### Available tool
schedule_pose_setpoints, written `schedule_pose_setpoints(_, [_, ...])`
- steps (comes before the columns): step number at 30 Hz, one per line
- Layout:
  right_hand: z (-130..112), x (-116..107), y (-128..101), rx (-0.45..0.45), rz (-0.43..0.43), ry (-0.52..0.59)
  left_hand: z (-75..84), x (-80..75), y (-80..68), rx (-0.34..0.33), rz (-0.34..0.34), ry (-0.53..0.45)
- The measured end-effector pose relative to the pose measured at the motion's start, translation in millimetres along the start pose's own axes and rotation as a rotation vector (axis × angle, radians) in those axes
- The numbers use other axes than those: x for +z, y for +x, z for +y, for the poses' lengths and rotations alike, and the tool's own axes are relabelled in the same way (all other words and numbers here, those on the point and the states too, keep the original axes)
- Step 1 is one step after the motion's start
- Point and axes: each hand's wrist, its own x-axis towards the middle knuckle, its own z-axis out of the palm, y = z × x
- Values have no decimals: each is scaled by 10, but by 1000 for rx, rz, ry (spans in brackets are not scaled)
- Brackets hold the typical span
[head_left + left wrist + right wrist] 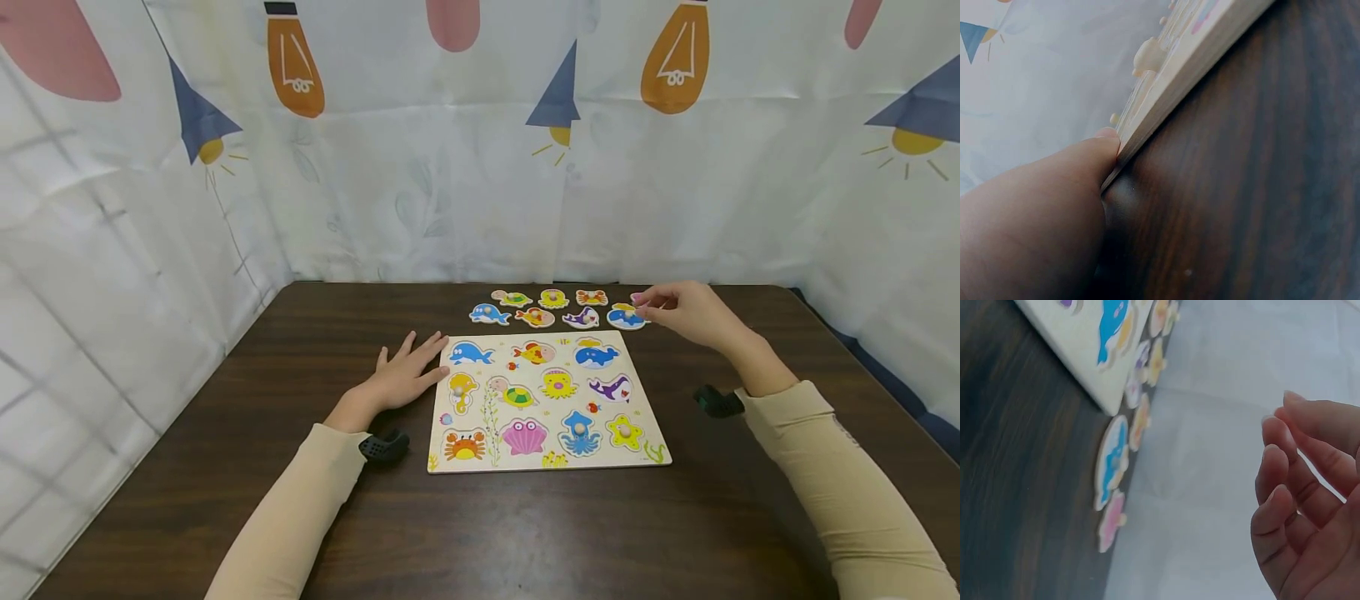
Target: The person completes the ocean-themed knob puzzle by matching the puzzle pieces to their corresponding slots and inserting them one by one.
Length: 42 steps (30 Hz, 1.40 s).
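A wooden sea-animal puzzle board (547, 462) lies flat on the dark table, with several animal pieces or pictures in its slots. My left hand (420, 358) rests flat on the table, fingers straight, touching the board's left edge (1197, 56); the left wrist view shows a finger (1085, 162) pressed against that edge. Several loose pieces lie in a row behind the board. My right hand (660, 308) hovers at the row's right end, just beside a blue whale piece (625, 317) (1112, 461). Its fingers (1279, 487) are loosely curled and hold nothing. A pink piece (1112, 520) lies just beyond the whale.
Other loose pieces include a turtle (512, 297), a crab (592, 297), a fish (536, 317) and a purple whale (582, 317). A patterned white curtain (480, 167) encloses the table on three sides. Bare dark tabletop (525, 533) stretches in front of the board.
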Motion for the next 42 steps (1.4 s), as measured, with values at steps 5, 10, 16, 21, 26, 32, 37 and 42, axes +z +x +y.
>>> schedule_pose_setpoints(5, [147, 75, 173, 26, -4, 32, -7, -2, 9, -1, 2, 1])
schedule_pose_setpoints(10, [309, 168, 313, 85, -40, 99, -18, 8, 3, -1, 8, 10])
schedule_pose_setpoints(16, [442, 225, 424, 173, -73, 177, -19, 23, 2, 2, 10, 9])
schedule_pose_setpoints(21, [526, 262, 518, 198, -83, 189, -5, 1, -2, 0, 13, 1])
schedule_pose_setpoints(26, [622, 316, 593, 243, -99, 174, 12, -11, -7, 4, 5, -3])
schedule_pose_setpoints(32, [700, 379, 679, 306, -134, 213, -10, -2, -21, 26, 14, -8])
schedule_pose_setpoints(37, [753, 410, 744, 317, -158, 235, -11, -3, -20, 12, 8, 0])
schedule_pose_setpoints(42, [780, 405, 762, 317, -155, 227, -1, -2, 8, 4, 2, 3])
